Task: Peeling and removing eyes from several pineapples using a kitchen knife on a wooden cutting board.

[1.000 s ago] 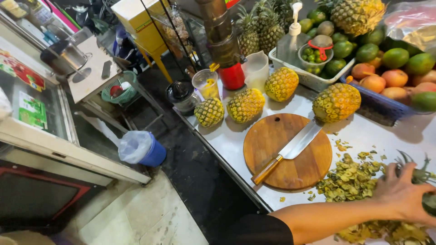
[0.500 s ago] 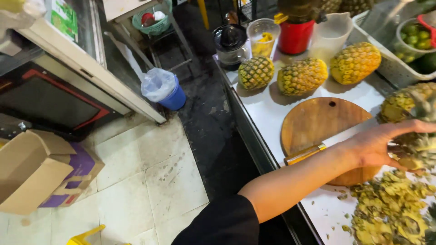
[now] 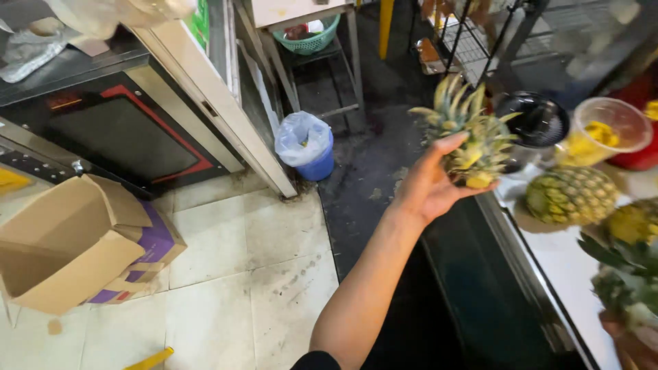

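My left hand [image 3: 426, 186] reaches out over the dark floor beside the counter and grips a cut-off pineapple crown [image 3: 466, 137], green and yellow leaves pointing up. My bare forearm runs from the bottom middle up to it. My right hand does not show. Whole pineapples [image 3: 570, 195] lie on the white counter [image 3: 569, 274] at the right. Another leafy pineapple top [image 3: 617, 270] sits blurred at the lower right edge.
A blue bin lined with a plastic bag [image 3: 305, 145] stands on the floor ahead. An open cardboard box [image 3: 75, 240] lies at left on pale tiles. A steel cabinet [image 3: 137, 130] stands behind it. A clear cup of fruit pieces [image 3: 603, 133] and a black lid [image 3: 531, 123] sit on the counter.
My left hand has lifted off the cutting board area with the pineapple crown and swung left, out over the floor. My view has turned left and down.
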